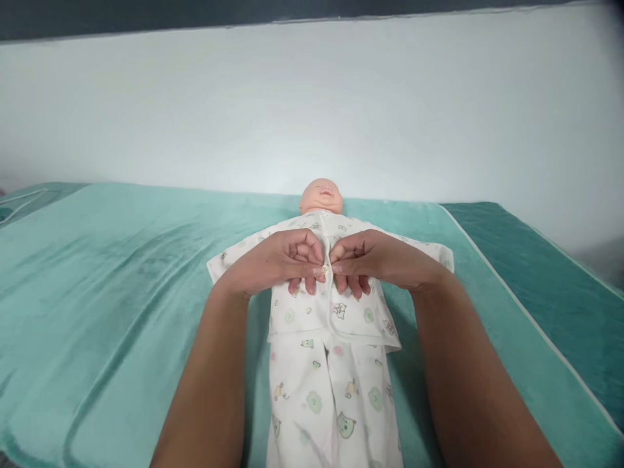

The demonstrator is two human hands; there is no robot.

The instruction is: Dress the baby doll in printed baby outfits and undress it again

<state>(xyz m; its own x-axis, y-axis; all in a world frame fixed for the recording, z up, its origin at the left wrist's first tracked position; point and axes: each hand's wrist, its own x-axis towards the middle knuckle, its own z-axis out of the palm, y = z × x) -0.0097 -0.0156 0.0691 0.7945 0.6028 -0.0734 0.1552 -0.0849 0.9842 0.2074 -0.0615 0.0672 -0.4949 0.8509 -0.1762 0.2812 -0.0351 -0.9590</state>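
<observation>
A baby doll (322,196) lies on its back, its head at the far end. It wears a white long-sleeved baby shirt (302,318) printed with small green animals, and matching trousers (341,403). Over the chest, my left hand (292,260) pinches one front edge of the shirt by a small pale button or snap. Right beside it, my right hand (358,260) pinches the other edge of the opening. The fingertips of both hands nearly meet at the centre line. Fingers partly hide the fastening, so I cannot tell whether it is closed.
A teal blanket (136,312) with soft creases lies under the doll. Darker teal cloth (531,260) shows on the right past a white edging. Behind stands a white wall (312,104). A pale cord or strap (24,201) lies at the far left edge.
</observation>
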